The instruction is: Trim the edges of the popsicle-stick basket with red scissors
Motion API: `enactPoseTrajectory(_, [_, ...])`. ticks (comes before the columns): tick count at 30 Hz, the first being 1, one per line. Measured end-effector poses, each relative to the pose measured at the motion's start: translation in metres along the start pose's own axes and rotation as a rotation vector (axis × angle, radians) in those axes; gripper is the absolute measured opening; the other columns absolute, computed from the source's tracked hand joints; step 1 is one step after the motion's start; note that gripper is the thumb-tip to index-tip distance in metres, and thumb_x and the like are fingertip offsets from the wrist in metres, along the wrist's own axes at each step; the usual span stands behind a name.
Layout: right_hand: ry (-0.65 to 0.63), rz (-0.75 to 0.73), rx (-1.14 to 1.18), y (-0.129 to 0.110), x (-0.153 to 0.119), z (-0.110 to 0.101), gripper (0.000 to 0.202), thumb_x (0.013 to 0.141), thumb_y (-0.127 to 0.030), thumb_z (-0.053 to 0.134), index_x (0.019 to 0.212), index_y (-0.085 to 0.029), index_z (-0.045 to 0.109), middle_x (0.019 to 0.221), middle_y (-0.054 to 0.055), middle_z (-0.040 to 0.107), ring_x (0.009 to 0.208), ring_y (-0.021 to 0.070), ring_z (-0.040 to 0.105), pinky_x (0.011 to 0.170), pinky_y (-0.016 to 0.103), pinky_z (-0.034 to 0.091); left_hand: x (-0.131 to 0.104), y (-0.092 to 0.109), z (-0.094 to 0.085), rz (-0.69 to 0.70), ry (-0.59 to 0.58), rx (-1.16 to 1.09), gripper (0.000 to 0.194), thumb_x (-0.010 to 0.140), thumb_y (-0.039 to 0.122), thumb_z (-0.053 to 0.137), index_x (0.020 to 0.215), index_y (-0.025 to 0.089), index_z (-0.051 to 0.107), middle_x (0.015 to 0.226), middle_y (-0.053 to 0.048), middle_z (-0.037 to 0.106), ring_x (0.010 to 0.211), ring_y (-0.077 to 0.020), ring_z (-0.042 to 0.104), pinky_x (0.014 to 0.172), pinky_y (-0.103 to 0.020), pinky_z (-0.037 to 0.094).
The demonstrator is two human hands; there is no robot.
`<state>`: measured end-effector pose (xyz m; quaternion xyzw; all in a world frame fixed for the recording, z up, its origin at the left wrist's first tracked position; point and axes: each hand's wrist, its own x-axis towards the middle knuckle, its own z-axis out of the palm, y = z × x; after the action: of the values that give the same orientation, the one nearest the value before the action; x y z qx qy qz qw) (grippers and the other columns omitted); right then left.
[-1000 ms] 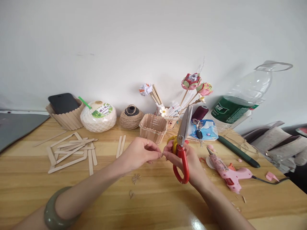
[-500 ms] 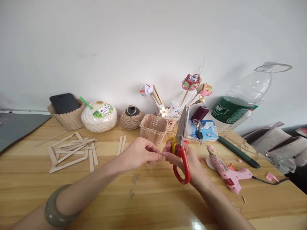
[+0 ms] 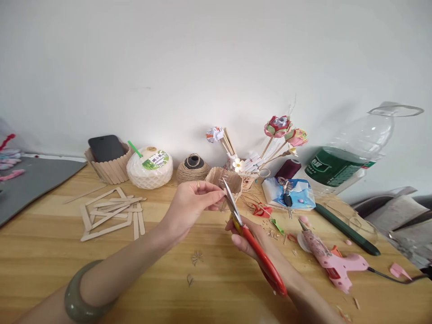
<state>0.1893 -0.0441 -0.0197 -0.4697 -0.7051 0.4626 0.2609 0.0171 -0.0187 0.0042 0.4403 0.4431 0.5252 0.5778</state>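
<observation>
Near the centre, my left hand (image 3: pixel 195 202) has thumb and fingers pinched together; whatever lies between them is too small to name. My right hand (image 3: pixel 251 238) holds the red-handled scissors (image 3: pixel 251 238), whose blades point up and left to the left fingertips. Behind the left hand stands a small basket of wooden sticks (image 3: pixel 224 177), partly hidden by the fingers. On the table below my hands lie a small twine flower shape (image 3: pixel 197 257) and a short twine loop (image 3: pixel 190 280).
Craft sticks (image 3: pixel 111 213) lie at the left, below a white coconut (image 3: pixel 150 168). A twine ball (image 3: pixel 192 170) and paper flowers (image 3: pixel 278 126) stand at the back. A pink glue gun (image 3: pixel 332 258), a blue packet (image 3: pixel 290 193) and a large bottle (image 3: pixel 347 148) are at the right.
The scissors have swung from upright to leaning left, with their blade tips now at my left fingertips. My left hand has risen slightly, apart from my right fingers. The view has shifted left.
</observation>
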Motion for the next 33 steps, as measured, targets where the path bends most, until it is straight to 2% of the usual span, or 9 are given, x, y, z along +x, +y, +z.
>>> enactPoseTrajectory(6, [0.006,0.019,-0.012,-0.0003,0.0021,0.0008,0.054,0.07,-0.071,0.046,0.077,-0.018,0.048,0.072,0.001,0.048,0.069,0.0174,0.044,0.061,0.028,0.037,-0.0005,-0.0043,0.0037,-0.006,0.006,-0.036,0.009,0.064,0.022,0.07,0.066,0.014,0.065,0.065,0.0,0.066,0.057,-0.008,0.057,0.059,-0.021,0.046])
enactPoseTrajectory(14, [-0.013,-0.004,-0.025,0.0037,0.0023,0.0002,0.052,0.072,-0.069,0.045,0.074,-0.017,0.046,0.069,0.0,0.044,0.064,0.0147,0.038,0.058,0.026,0.032,-0.0009,-0.0034,0.0047,-0.015,0.001,-0.066,0.007,0.065,0.019,0.069,0.065,0.013,0.065,0.063,0.0,0.067,0.059,-0.008,0.058,0.059,-0.02,0.046])
enactPoseTrajectory(24, [-0.021,-0.027,-0.004,-0.0002,0.0019,-0.0037,0.053,0.071,-0.07,0.047,0.075,-0.017,0.048,0.069,0.0,0.044,0.065,0.0153,0.039,0.057,0.026,0.033,-0.0011,-0.0041,0.0036,-0.016,-0.005,-0.076,0.009,0.064,0.02,0.07,0.067,0.012,0.065,0.065,-0.001,0.068,0.062,-0.0097,0.06,0.06,-0.022,0.047])
enactPoseTrajectory(33, [-0.03,-0.048,-0.017,0.0038,0.0028,-0.0035,0.049,0.075,-0.067,0.046,0.071,-0.018,0.042,0.065,-0.003,0.037,0.059,0.012,0.031,0.053,0.024,0.026,-0.001,-0.0041,0.0039,-0.027,-0.001,-0.102,0.009,0.064,0.019,0.07,0.067,0.012,0.065,0.065,-0.002,0.069,0.062,-0.0099,0.061,0.061,-0.022,0.048])
